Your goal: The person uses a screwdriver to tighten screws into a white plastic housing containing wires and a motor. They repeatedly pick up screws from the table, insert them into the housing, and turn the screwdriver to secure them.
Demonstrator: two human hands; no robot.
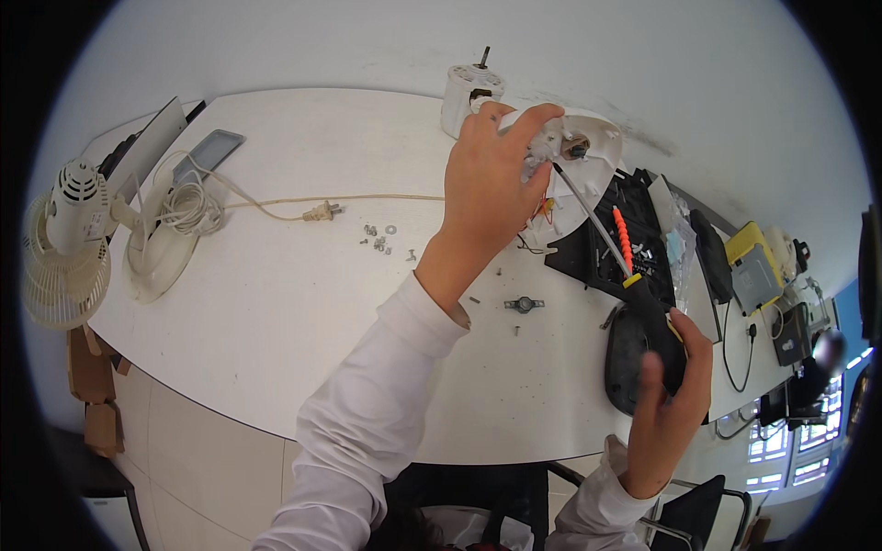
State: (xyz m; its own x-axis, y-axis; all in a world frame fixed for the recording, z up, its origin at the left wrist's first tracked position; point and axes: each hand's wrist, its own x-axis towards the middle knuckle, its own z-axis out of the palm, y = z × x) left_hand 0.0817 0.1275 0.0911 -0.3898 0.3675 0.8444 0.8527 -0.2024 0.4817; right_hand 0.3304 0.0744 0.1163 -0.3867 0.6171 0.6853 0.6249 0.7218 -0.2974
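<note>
My left hand (496, 170) is closed around a white plastic housing (602, 142) at the far side of the table, with wires and small parts showing inside it. A long screwdriver (595, 220) with a black and yellow handle slants from my right hand (678, 399) up to that housing. My right fingers are around the end of its handle, and its tip is at the housing beside my left thumb; whether it sits in a screw cannot be made out. Just behind my left hand stands a white motor (470, 96) with its shaft pointing up.
Loose screws and washers (378, 242) lie mid-table, with a small metal bracket (524, 304) nearer. At right are an open black tool case (602, 243), an orange coiled piece (623, 239) and a black case (629, 358). A fan (69, 248) and plug (322, 212) are left.
</note>
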